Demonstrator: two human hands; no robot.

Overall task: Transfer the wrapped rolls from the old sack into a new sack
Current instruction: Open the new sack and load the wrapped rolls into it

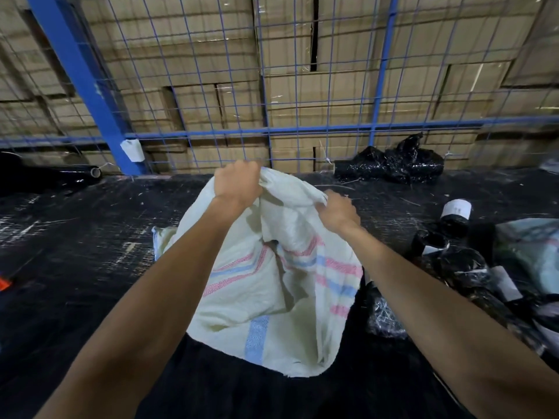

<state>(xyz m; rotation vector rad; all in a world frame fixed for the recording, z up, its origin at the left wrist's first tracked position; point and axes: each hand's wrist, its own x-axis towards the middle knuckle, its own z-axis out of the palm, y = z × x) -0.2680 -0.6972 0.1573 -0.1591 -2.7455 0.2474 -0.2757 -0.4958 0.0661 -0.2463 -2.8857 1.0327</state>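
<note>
Both arms reach forward; the left hand (237,179) and right hand (337,211) grip the white sack's (272,297) top edge.

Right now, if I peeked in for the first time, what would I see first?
First you'd spot the big white sack with pink and blue stripes in the middle, held up by the left hand and right hand gripping its top edge. To the right lie shiny black wrapped rolls on the dark table. Behind stands a blue wire fence with stacked cardboard boxes behind it.
</note>
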